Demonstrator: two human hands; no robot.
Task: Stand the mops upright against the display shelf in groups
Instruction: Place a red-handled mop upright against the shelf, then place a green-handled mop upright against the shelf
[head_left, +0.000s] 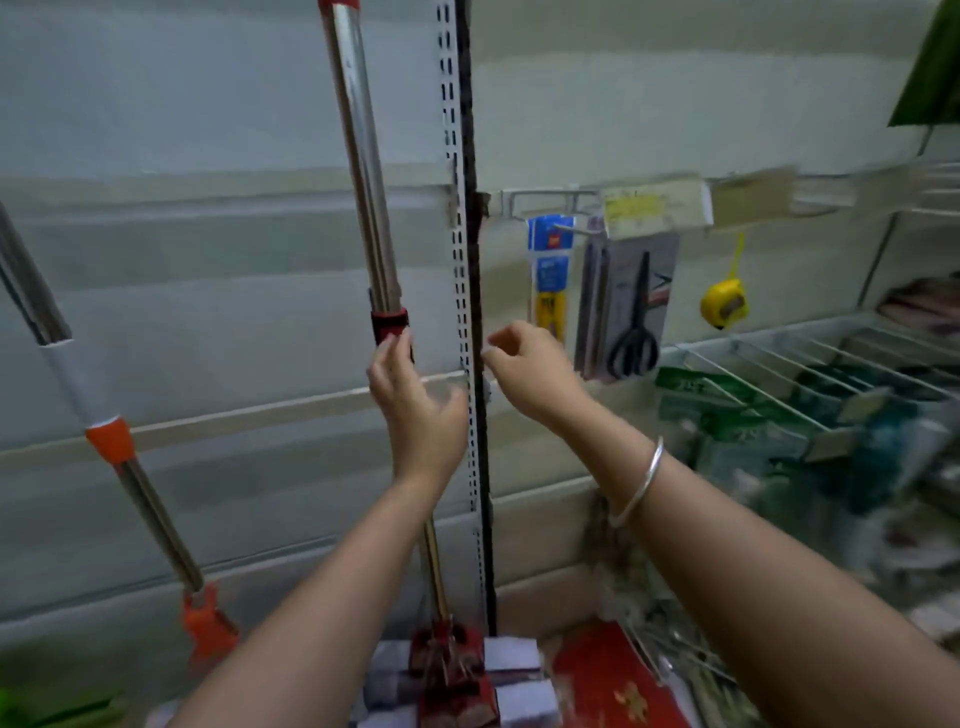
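A shiny metal mop with a red collar (388, 322) stands upright against the pale display shelf (208, 260). The left hand (410, 400) rests flat and wide on its pole. The right hand (530, 374) hangs loosely curled, holding nothing. Another orange-collared mop (111, 441) leans nearby.

red mop (363, 171): glossy metal pole, plastic collar | upright (460, 260): matt perforated metal | bracelet (641, 486): shiny metal
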